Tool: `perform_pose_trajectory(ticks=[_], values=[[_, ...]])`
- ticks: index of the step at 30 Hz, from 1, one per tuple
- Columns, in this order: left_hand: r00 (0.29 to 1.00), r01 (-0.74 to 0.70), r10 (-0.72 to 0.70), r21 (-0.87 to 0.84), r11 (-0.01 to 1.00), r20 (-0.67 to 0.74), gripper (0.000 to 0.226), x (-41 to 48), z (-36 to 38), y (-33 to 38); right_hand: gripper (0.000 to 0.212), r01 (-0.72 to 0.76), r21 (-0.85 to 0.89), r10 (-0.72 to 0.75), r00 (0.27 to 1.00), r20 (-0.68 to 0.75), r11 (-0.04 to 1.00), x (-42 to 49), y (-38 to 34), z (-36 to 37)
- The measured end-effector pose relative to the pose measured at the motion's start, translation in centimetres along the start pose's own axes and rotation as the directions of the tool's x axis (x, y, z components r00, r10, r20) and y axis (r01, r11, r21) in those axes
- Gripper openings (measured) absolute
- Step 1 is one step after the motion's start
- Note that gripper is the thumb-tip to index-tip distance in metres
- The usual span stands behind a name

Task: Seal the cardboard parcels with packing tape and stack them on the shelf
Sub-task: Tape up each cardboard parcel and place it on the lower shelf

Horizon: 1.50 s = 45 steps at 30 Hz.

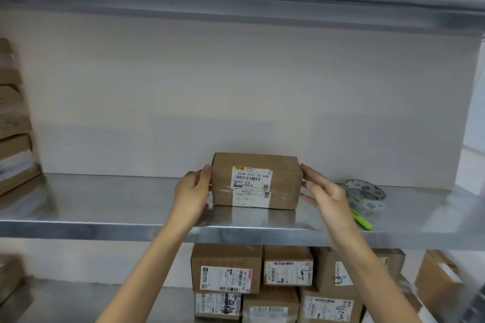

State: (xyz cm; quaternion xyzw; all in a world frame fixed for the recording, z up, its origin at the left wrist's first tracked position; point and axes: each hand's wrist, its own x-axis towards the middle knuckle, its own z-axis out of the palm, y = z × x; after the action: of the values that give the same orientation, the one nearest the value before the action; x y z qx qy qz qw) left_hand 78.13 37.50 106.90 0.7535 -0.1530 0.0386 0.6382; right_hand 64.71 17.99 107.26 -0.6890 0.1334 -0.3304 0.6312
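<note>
- Parcel [284,181], labelled and glossy with clear tape, stands alone on the steel shelf [105,202] at lower centre of the frame
- left grip [195,190] is pressed to the parcel's left end, thumb straight up along the edge; its fingers are hidden, so I cannot tell how far they curl
- right grip [324,193] is spread wide, straight fingertips and thumb touching the right end; nothing enclosed
- risk: the hold looks like a squeeze only; uneven pressure would likely skew the box or let it skate on the smooth metal
- risk: tape roll [366,195] and green pen-like tool [363,220] lie just right of the right grip; a careless wrist could sweep the tool off the front edge
</note>
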Motion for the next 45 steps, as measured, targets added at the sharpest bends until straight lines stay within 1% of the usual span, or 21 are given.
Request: perform_pose_trajectory(ticks=[6,10,12,14,17,20,26,30,34,37,39,41,45], values=[[1.000,0.003,-0.001,-0.070,0.998,0.023,0.026,0.3,0.4,-1.2,0.042,0.030,-0.086,-0.025,0.998,0.052,0.996,0.2,0.5,-0.1],[0.997,0.038,-0.026,-0.166,0.985,0.076,0.030,0.2,0.7,-1.2,0.064,0.039,-0.179,-0.015,0.991,0.134,0.983,0.1,1.0,0.0],[0.997,0.016,-0.003,-0.166,0.986,0.080,0.027,-0.1,0.7,-0.8,0.075,0.062,-0.178,-0.032,0.985,0.171,0.982,0.1,0.7,0.1],[0.996,-0.009,0.023,-0.152,0.988,0.089,0.028,-0.4,0.6,-0.3,0.079,0.100,-0.162,-0.073,0.983,0.169,0.982,0.0,0.3,0.1],[0.991,-0.084,0.098,-0.138,0.987,0.093,0.032,-0.8,0.4,0.2,0.078,0.154,-0.180,-0.130,0.982,0.136,0.972,-0.1,-0.1,-0.1],[0.990,-0.108,0.116,-0.110,0.988,0.075,0.024,-0.9,0.4,0.5,0.078,0.156,-0.195,-0.135,0.984,0.113,0.968,0.0,0.1,-0.4],[0.994,-0.024,0.036,-0.112,0.993,0.103,0.027,-1.3,0.8,-0.7,0.066,0.069,-0.245,-0.036,0.990,0.137,0.967,0.0,0.9,-1.2],[0.988,-0.067,0.075,-0.066,0.996,0.133,0.023,-1.4,0.7,-1.5,0.067,0.019,-0.232,0.021,0.986,0.166,0.972,-0.1,1.1,-1.2],[0.985,-0.078,0.088,-0.067,0.995,0.149,0.024,-1.4,0.3,-1.6,0.065,0.038,-0.224,-0.006,0.990,0.143,0.974,-0.4,0.9,-1.0],[0.983,-0.089,0.105,-0.106,0.990,0.153,0.022,-1.6,-0.1,-1.7,0.055,0.083,-0.197,-0.064,0.993,0.099,0.977,-0.8,0.9,-0.8],[0.982,-0.117,0.132,-0.112,0.987,0.135,0.029,-1.5,-0.4,-1.5,0.047,0.100,-0.160,-0.087,0.993,0.085,0.982,-0.8,0.8,-0.7],[0.978,-0.157,0.169,-0.101,0.982,0.120,0.041,-1.2,-0.7,-1.3,0.047,0.109,-0.133,-0.097,0.991,0.097,0.985,-0.7,0.6,-0.7],[0.963,-0.217,0.228,-0.089,0.972,0.143,0.074,-0.8,-1.6,-1.2,0.071,0.160,-0.132,-0.149,0.985,0.090,0.978,-0.7,0.0,-0.9]])
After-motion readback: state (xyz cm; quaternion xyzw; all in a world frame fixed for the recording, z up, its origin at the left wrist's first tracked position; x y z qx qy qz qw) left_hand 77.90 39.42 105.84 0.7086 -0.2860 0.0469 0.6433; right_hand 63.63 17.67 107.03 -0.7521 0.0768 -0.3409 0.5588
